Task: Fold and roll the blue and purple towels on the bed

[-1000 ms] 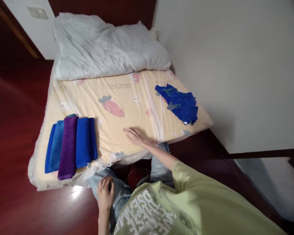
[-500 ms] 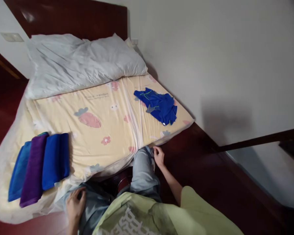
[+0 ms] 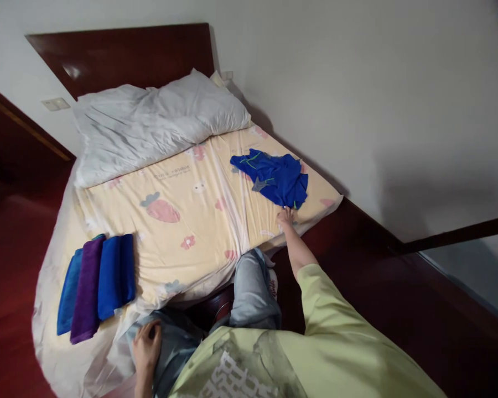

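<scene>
Reaching step: your right hand point(image 3: 286, 215), fingers partly spread, meets the near edge of a crumpled blue cloth garment with green seams point(image 3: 280, 177), right on the yellow carrot-print sheet point(image 3: 149, 260); grip cannot be told. Taking hold would likely call for pinching limp fabric. Your left hand point(image 3: 147, 348), loosely curled, apparently empty, rests near left.

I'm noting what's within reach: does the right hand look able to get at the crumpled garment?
Most likely yes: the right hand is at the near edge of the crumpled garment, with nothing in between, though any grip is unclear.
</scene>
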{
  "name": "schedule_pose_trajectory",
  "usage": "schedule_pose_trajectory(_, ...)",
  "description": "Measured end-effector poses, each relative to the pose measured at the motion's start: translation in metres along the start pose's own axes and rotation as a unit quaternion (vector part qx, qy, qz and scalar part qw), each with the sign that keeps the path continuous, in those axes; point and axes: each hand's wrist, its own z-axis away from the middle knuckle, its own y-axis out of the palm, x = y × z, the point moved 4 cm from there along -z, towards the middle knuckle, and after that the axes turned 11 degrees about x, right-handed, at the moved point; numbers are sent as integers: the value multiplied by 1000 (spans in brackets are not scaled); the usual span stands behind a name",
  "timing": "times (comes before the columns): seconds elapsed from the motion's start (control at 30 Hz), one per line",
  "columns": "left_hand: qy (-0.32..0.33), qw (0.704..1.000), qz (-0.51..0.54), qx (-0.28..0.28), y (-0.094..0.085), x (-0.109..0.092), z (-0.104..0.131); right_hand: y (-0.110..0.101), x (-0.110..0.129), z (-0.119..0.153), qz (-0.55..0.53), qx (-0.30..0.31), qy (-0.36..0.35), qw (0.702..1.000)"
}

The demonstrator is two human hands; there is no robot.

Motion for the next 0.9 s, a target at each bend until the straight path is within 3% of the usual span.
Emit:
schedule_pose_trajectory(0.13, 0, 1000, 3, -9, -1, -2, 1, -11, 0, 8, -5, -46, -25, 999)
schedule_pose_trajectory(0.3, 4, 1000, 0, -7, 0, -2, 0, -47, 24, 17, -86, -183, -148, 968)
schedule_pose_trajectory(0.37, 7, 1000, 0, -7, 1, 0, 0, -66, 40, 21, -126, -241, -186, 944)
schedule_pose_trajectory(0.47, 12, 1000, 5, -12, 2, 5, 2, -96, 72, 37, -221, -330, -275, 876)
schedule_pose_trajectory(0.57, 12, 1000, 21, -17, 3, -2, 7, -120, 111, 70, -250, -345, -378, 822)
schedule_pose_trajectory(0.63, 24, 998, 55, -23, 0, -23, 11, -127, 138, 101, -233, -313, -444, 807)
schedule_pose_trajectory(0.73, 76, 987, 131, -44, -12, -85, 17, -115, 172, 155, -216, -219, -534, 788)
schedule_pose_trajectory(0.8, 132, 975, 170, -53, -25, -140, 16, -91, 190, 194, -211, -131, -577, 778)
schedule_pose_trajectory(0.9, 215, 952, 199, -89, -50, -213, 6, -38, 205, 260, -194, 17, -626, 755)
